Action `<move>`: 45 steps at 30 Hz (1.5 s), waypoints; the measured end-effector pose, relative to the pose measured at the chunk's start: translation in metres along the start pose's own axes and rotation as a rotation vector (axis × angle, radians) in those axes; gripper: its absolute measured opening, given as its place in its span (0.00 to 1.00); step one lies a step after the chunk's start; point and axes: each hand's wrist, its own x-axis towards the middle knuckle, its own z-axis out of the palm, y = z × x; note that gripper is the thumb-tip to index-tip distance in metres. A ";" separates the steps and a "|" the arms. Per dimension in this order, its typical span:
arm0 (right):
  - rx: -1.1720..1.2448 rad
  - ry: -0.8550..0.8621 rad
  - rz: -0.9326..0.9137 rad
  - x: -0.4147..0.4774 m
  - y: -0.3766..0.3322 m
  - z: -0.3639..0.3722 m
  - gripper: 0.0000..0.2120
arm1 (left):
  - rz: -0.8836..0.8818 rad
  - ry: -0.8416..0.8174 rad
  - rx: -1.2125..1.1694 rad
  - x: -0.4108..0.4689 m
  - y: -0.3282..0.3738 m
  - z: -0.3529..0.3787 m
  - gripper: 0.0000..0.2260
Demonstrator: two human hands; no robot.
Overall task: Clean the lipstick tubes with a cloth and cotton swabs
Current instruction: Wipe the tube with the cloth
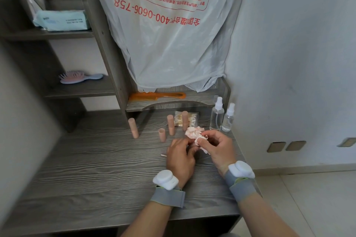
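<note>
My right hand [217, 148] pinches the crumpled cloth [193, 132], thumb pressing, likely for wiping pressure. My left hand [180, 158] curls beneath the cloth. Its contents are hidden; presumably it steadies a tube. Tubes [170, 125] stand upright at 11 o'clock, clear of my hands. Swab [163, 155] at 9.

Both forearms reach forward close together, and each wrist wears one of the grey wristbands [167, 196]. The left hand [180, 158] lies knuckles up with its fingers curled onto the lower part of a crumpled cloth [193, 132]. The right hand [216, 147] pinches that cloth between thumb and fingertips.
</note>
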 end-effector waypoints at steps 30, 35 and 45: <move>-0.276 0.085 -0.117 -0.001 0.007 0.005 0.06 | -0.064 0.192 -0.257 -0.002 0.001 -0.005 0.10; -0.214 0.089 -0.135 -0.002 0.005 0.003 0.10 | -0.010 0.190 -0.231 -0.001 -0.003 -0.003 0.13; -0.031 0.135 -0.044 0.003 0.008 -0.001 0.10 | -0.025 0.224 -0.213 0.000 -0.002 -0.001 0.12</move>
